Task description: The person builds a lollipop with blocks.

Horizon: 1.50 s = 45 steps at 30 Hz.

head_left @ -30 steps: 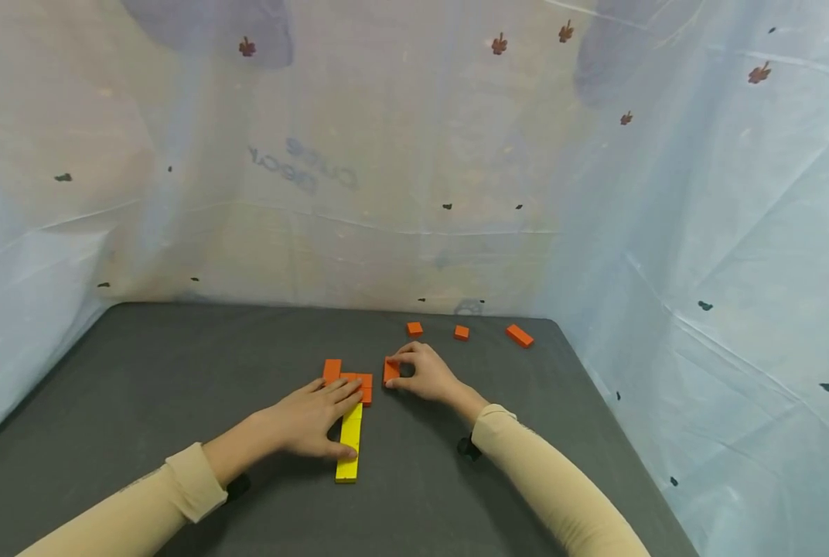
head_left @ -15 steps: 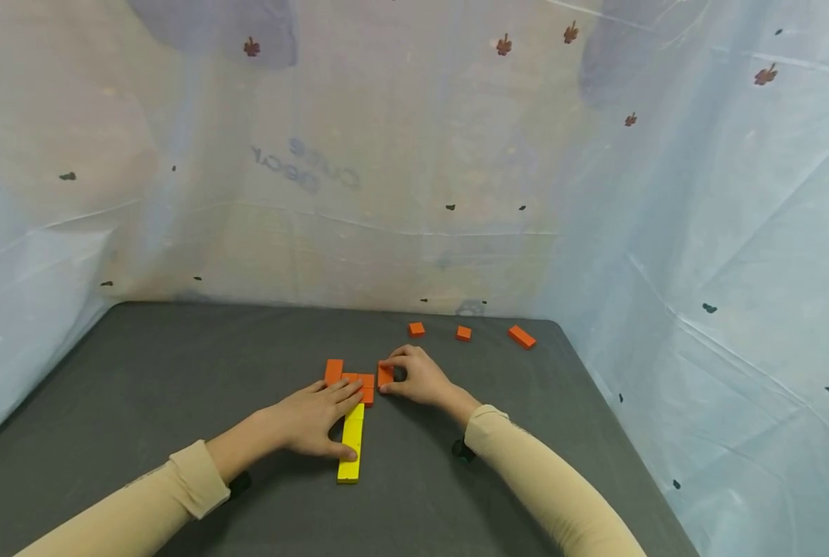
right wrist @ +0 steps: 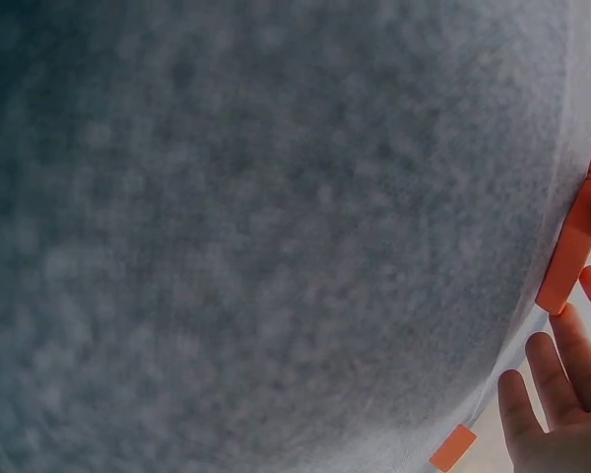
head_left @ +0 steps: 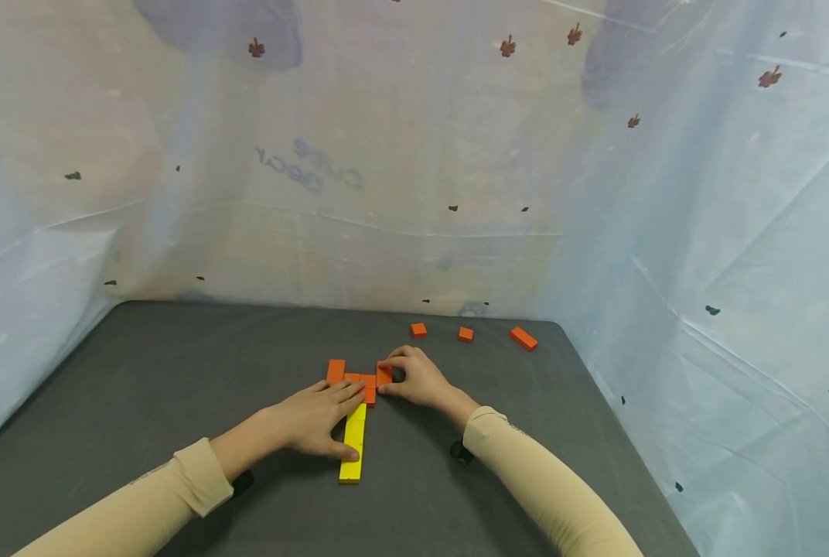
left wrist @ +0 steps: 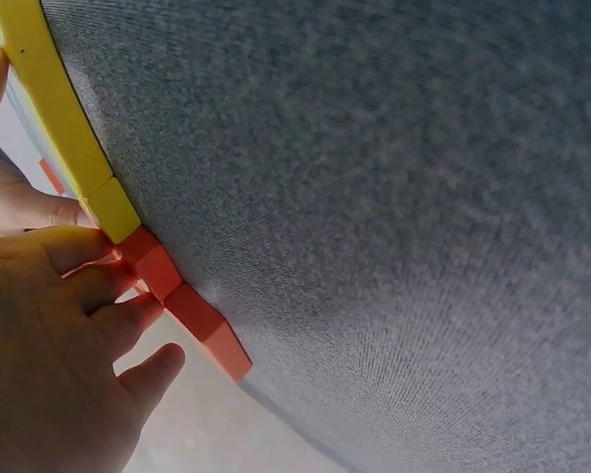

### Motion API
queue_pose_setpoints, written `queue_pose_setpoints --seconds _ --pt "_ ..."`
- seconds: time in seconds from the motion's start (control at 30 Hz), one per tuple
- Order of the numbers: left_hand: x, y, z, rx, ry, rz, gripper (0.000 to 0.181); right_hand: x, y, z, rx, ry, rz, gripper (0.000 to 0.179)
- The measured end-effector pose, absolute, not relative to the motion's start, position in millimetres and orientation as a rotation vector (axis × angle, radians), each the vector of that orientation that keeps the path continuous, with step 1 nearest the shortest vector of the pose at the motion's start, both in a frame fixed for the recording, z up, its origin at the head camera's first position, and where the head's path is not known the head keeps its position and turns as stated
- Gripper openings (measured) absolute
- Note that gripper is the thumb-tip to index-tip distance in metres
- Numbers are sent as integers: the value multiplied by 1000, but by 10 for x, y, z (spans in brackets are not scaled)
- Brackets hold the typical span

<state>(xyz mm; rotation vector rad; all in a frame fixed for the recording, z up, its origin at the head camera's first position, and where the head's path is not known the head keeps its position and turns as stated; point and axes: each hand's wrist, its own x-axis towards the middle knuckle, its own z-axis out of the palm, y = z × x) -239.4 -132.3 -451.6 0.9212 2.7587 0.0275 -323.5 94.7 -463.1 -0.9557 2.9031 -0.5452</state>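
My left hand [head_left: 310,422] lies with fairly straight fingers over the joined blocks, fingertips on the small orange blocks [head_left: 369,396] and thumb on the long yellow block [head_left: 351,456]. A short yellow block [left wrist: 111,209] sits between that long one and the orange group in the left wrist view. At the group's left stands an upright-lying orange block [head_left: 336,370]. My right hand [head_left: 421,379] pinches another orange block [head_left: 383,375] by its two ends, thumb near and fingertips far. This block appears to touch the group's right side. The left fingers hide part of the group.
Two small orange blocks, one left [head_left: 418,330] and one right [head_left: 465,334], lie toward the back of the dark grey table [head_left: 213,348]. A longer orange block [head_left: 523,339] lies near the back right corner. Pale plastic sheeting [head_left: 359,255] hangs behind and beside the table.
My right hand has slid its orange block leftward, closing the gap to the orange group. The left hand stays in place on the blocks.
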Motion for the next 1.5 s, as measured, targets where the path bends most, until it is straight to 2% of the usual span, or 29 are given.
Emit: queue_pose_setpoints --seconds 0.4,0.6,1.13,1.5 --pt "-2409 -1323 -4532 908 2759 20 106 -3245 968 -4643 -946 2896 -575 52" --pt "-2412 -1326 -4537 915 2759 36 106 -3304 1037 -4613 -938 2903 -684 46" --pt "-2389 -1330 -4524 939 2761 55 105 -3789 1331 -4555 -636 2983 -801 38" --pt "-2403 -1350 -4556 949 2758 65 105 -4023 1388 -4587 -581 2995 -699 42"
